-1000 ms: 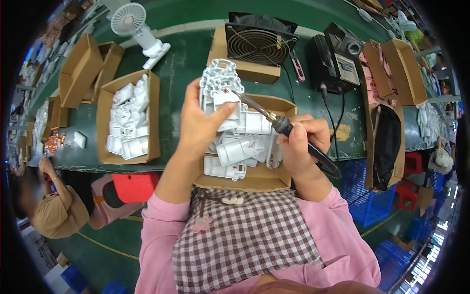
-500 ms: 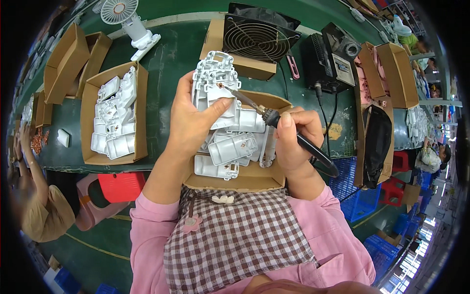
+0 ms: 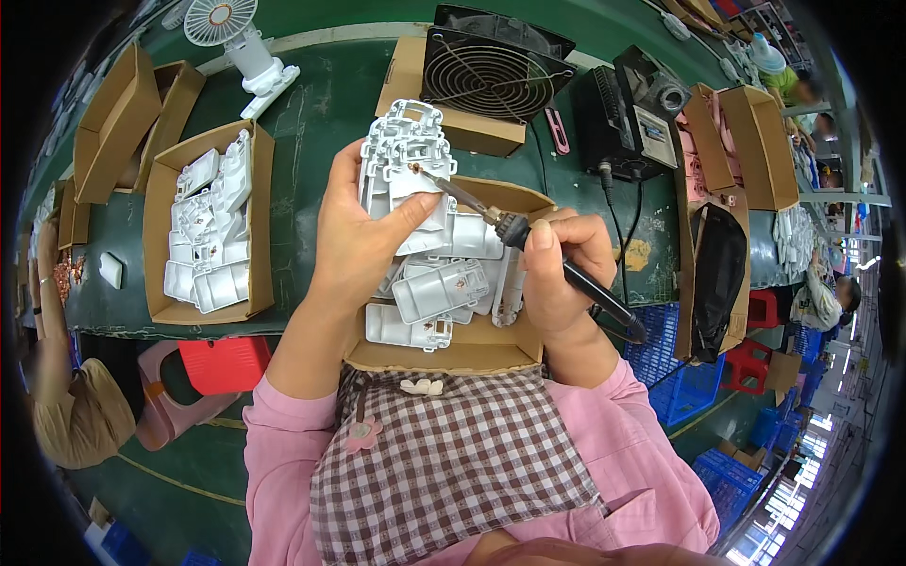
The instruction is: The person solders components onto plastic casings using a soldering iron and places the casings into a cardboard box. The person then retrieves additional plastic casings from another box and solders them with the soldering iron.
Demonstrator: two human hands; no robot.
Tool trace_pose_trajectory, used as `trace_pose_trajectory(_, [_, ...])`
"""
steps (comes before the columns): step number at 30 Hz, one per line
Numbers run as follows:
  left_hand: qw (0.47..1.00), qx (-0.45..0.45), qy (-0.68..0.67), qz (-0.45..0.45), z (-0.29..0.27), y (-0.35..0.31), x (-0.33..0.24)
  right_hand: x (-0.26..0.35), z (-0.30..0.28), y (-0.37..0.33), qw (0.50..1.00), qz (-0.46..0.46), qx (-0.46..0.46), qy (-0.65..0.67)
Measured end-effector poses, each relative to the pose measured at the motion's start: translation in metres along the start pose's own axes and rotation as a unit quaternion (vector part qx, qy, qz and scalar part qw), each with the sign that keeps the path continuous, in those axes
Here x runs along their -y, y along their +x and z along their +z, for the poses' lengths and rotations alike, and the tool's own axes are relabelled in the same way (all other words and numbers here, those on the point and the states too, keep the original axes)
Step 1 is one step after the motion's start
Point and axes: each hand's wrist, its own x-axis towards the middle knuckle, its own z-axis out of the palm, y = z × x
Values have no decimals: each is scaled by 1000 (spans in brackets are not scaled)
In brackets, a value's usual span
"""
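Note:
My left hand [image 3: 363, 226] is closed around several white plastic housings [image 3: 401, 146], its thumb pressed across the front one. A small copper-coloured part [image 3: 413, 168] shows on that front housing. Gripped like a pen in my right hand [image 3: 566, 274] is a soldering iron [image 3: 514, 229] with a black handle. Its metal tip reaches the housing right beside the copper-coloured part; whether they touch I cannot tell. Under both hands stands a cardboard box [image 3: 444, 357], holding more white plastic housings [image 3: 442, 291].
To the left, another cardboard box [image 3: 262, 222] holds white housings. A white handheld fan [image 3: 247, 57] stands behind it. At the back are a black metal-grilled fan [image 3: 495, 75], pink-handled cutter [image 3: 557, 130] and black soldering station [image 3: 613, 118]. Another person [image 3: 80, 406] works at the far left.
The whole view has shifted slightly, so everything sits a little further left. My hands keep their grips, and the iron's tip stays by the copper-coloured part.

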Motion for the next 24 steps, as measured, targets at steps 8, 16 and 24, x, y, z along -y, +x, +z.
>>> trace_pose_trajectory(8, [1000, 4, -8, -1, -1, 0, -1, 1, 0, 0, 1000, 10, 4, 12])
trace_pose_trajectory(16, [999, 2, 35, 15, -2, 0, 5, 0, 1, -1, 1000, 3, -9, 6])
trace_pose_trajectory(24, [1000, 3, 19, 10, -3, -2, 3, 0, 3, -2, 1000, 21, 0, 22])
